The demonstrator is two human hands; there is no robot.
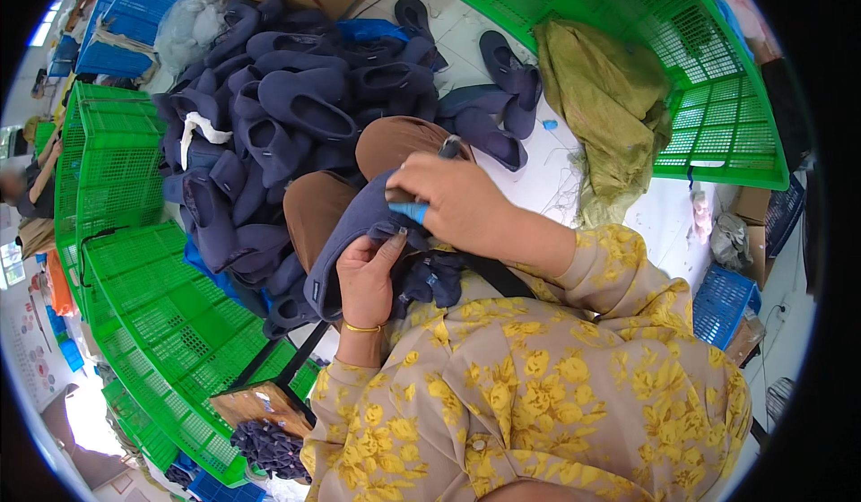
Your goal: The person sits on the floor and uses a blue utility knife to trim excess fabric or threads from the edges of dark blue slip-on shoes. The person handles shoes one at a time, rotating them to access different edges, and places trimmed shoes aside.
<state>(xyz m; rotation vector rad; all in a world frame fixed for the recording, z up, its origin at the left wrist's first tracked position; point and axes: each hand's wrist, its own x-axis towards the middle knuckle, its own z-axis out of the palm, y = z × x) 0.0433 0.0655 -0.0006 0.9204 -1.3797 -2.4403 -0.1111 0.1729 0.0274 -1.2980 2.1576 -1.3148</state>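
Observation:
A navy fabric slipper (357,219) lies tilted across my lap, its sole edge along the left side. My left hand (366,278) pinches the slipper's opening edge between thumb and fingers. Over its upper end, my right hand (453,195) is closed round a small tool (450,147) whose dark end pokes out above the knuckles. The tool's working end is hidden, so its kind cannot be told. Something blue, a finger wrap or part of the tool, shows by the right fingertips. Crumpled navy scraps (430,278) rest on my lap below the slipper.
A large heap of navy slippers (296,99) fills the floor ahead and left. Green plastic crates (170,314) line the left, with another green crate (717,134) at far right. An olive sack (601,90) lies beside it. A wooden board (260,408) sits at lower left.

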